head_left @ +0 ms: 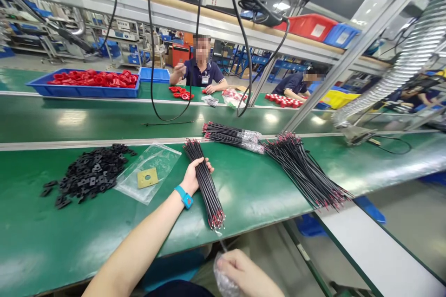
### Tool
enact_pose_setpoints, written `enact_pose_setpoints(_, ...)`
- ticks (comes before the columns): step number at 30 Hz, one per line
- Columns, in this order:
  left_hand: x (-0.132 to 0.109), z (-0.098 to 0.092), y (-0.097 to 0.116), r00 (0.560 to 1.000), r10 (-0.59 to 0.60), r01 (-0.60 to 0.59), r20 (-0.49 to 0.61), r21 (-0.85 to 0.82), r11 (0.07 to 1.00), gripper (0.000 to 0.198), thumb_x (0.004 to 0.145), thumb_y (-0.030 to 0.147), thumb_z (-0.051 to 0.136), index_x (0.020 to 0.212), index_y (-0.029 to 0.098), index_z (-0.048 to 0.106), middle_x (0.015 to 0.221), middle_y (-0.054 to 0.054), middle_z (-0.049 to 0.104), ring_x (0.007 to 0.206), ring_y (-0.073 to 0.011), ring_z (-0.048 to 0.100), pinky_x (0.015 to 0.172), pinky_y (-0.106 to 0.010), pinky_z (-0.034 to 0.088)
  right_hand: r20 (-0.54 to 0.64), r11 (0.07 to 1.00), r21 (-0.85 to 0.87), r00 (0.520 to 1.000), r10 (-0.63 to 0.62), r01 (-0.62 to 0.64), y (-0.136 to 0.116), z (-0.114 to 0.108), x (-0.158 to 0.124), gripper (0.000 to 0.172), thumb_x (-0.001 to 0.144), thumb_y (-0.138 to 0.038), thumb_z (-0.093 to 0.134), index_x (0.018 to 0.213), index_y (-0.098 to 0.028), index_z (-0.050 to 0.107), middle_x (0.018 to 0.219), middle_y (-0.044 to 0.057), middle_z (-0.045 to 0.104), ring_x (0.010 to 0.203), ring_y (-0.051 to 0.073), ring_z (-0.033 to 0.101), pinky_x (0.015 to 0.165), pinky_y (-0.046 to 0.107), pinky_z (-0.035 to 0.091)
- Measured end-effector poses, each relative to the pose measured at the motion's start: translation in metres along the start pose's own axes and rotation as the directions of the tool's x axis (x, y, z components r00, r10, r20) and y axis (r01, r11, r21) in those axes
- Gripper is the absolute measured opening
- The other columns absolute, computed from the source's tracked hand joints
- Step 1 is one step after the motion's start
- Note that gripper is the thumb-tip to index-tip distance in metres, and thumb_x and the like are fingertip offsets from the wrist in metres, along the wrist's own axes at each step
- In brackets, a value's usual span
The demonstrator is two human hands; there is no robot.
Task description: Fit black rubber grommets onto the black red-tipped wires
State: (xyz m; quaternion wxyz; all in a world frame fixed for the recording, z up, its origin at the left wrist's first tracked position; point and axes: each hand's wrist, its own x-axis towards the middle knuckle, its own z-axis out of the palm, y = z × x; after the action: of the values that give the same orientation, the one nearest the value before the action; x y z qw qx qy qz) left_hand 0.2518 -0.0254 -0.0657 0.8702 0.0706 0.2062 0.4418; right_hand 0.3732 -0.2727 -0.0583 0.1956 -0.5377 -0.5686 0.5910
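My left hand (195, 174), with a blue wrist strap, is wrapped round a bundle of black cables (210, 195) with red ends. The bundle lies slanted on the green table. Below the table's front edge, my right hand (245, 271) is closed on crumpled clear plastic wrap (225, 276). A thin strand of the plastic runs up toward the bundle's lower end. To the right lie wrapped cable bundles (233, 137) and a large loose pile of black cables (303, 167). Left of my hand sits a clear plastic bag (167, 160) with a yellow square plate (147, 177) on or in it.
A heap of small black parts (94, 171) lies at left. Beyond the belt (104, 120), where a single cable (167, 123) lies, stands a blue tray (83, 92) of red parts. Co-workers (204, 72) sit opposite. Black cords (149, 46) hang down; a metal post (324, 88) rises at right.
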Motion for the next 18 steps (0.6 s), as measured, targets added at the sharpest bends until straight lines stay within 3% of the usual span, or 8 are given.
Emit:
enact_pose_setpoints(3,0.000,0.001,-0.001,1.000,0.006,-0.005,-0.028,0.015,1.000,0.010,0.083,0.019,0.058,0.085,0.010,0.062,0.070,-0.007,0.061,0.062,-0.0153,0.062,0.067,-0.031,0.058,-0.247,0.980,-0.185,0.968,0.029,-0.077,0.031,-0.030,-0.012,0.053,0.090,-0.061,0.040,0.059,-0.019,0.038,0.056,-0.004,0.035,0.054,0.010,0.034,0.051,0.020,0.029)
enact_pose_setpoints(6,0.001,0.001,-0.002,0.998,0.015,-0.014,-0.057,0.018,1.000,0.008,0.082,0.018,0.058,0.084,0.011,0.061,0.070,-0.006,0.062,0.064,-0.0161,0.064,0.069,-0.033,0.058,-0.505,0.930,-0.292,0.862,0.048,-0.223,0.057,-0.059,-0.031,0.049,0.090,-0.055,0.037,0.058,-0.019,0.046,0.054,-0.001,0.046,0.054,0.014,0.046,0.051,0.022,0.033)
enact_pose_setpoints(10,0.004,-0.001,-0.004,0.997,0.029,-0.028,-0.073,0.014,1.000,0.007,0.080,0.018,0.061,0.084,0.012,0.061,0.071,-0.006,0.063,0.065,-0.0163,0.065,0.072,-0.033,0.058,-0.801,0.773,-0.348,0.597,0.049,-0.530,0.073,-0.081,-0.056,0.042,0.089,-0.048,0.040,0.064,-0.022,0.062,0.058,0.005,0.062,0.053,0.020,0.058,0.050,0.025,0.039)
enact_pose_setpoints(13,0.007,0.000,-0.006,0.993,0.024,-0.021,-0.114,0.022,1.000,0.006,0.081,0.018,0.061,0.083,0.012,0.061,0.072,-0.006,0.064,0.066,-0.0168,0.065,0.071,-0.033,0.058,-0.918,0.801,-0.335,0.365,-0.158,-0.496,0.072,-0.075,-0.064,0.042,0.091,-0.050,0.041,0.079,-0.022,0.069,0.062,0.006,0.067,0.053,0.021,0.062,0.048,0.025,0.043)
enact_pose_setpoints(16,0.008,0.006,-0.008,0.986,0.027,-0.021,-0.167,0.034,0.999,0.008,0.083,0.018,0.059,0.079,0.011,0.059,0.070,-0.007,0.063,0.064,-0.0170,0.065,0.066,-0.030,0.056,-0.860,0.791,-0.486,0.040,-0.510,-0.371,0.066,-0.055,-0.058,0.039,0.093,-0.047,0.046,0.080,-0.018,0.068,0.067,0.009,0.069,0.056,0.021,0.064,0.053,0.027,0.047)
enact_pose_setpoints(18,0.011,0.012,-0.010,0.976,0.046,-0.039,-0.213,0.037,0.999,0.011,0.084,0.019,0.057,0.075,0.012,0.057,0.066,-0.006,0.062,0.061,-0.0159,0.064,0.063,-0.028,0.055,-0.718,0.710,-0.644,-0.094,-0.690,-0.285,0.061,-0.040,-0.050,0.033,0.093,-0.040,0.049,0.079,-0.016,0.068,0.067,0.010,0.067,0.055,0.021,0.063,0.054,0.029,0.048)
